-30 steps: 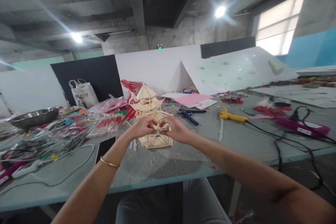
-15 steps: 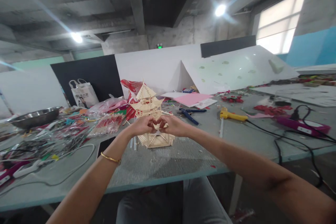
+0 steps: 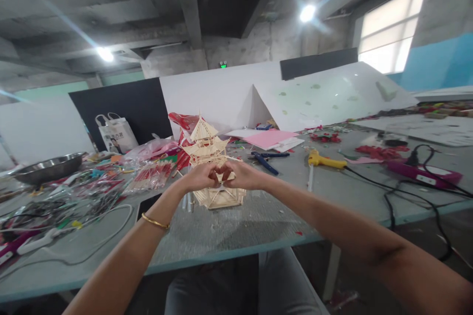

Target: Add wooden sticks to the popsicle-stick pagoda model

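My left hand [image 3: 202, 176] and my right hand [image 3: 242, 175] meet at their fingertips, fingers curled inward and thumbs low, making a heart-like outline with a small gap in the middle. Neither hand holds anything that I can see. Directly behind them stands a tiered tower model [image 3: 210, 150] of pale wooden sticks, upright, with a pointed roof; its middle is partly hidden by my hands. Its wide stick base [image 3: 224, 201] shows below them on the grey table [image 3: 236, 236]. A gold bracelet [image 3: 155, 220] circles my left wrist.
Blue-handled pliers [image 3: 265, 162] and a yellow glue gun [image 3: 327, 161] lie to the right, with a purple power strip [image 3: 424, 175] beyond. At left are bagged sticks [image 3: 150, 177], a dark flat object [image 3: 148, 205], cables and a metal bowl [image 3: 51, 167].
My right hand has come slightly left, nearer my left hand, and the gap between them is smaller. The whole view has shifted a little.
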`<state>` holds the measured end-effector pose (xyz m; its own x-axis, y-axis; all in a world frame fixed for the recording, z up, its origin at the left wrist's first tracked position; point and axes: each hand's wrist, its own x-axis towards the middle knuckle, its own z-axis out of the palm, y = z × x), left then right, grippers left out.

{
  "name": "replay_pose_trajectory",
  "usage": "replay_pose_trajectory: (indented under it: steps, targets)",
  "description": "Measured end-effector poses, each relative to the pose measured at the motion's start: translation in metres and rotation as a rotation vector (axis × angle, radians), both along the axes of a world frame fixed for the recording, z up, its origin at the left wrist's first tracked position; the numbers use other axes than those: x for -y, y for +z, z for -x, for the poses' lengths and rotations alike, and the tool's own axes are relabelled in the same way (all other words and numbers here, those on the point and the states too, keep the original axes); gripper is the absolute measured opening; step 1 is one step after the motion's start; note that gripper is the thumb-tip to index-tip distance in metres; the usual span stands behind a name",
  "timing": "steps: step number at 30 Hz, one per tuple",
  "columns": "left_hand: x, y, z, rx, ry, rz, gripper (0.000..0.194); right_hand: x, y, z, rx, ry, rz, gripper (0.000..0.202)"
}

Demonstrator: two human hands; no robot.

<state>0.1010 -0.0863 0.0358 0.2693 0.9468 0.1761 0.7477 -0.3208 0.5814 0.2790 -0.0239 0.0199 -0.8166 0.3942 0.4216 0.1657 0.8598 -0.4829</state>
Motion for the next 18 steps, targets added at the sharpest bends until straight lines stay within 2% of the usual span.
replay_pose_trajectory:
  steps: [4, 18]
  targets:
    - [0.0006, -0.001, -0.0012, -0.002, -0.01, -0.003, 0.034, -0.0018, -0.0027, 0.0011, 0.01, -0.007, -0.008, 0.029]
    - [0.0087, 0.0025, -0.003, 0.033, -0.047, 0.012, 0.038, -0.0022, -0.0034, -0.0001, -0.037, 0.015, -0.022, 0.029]
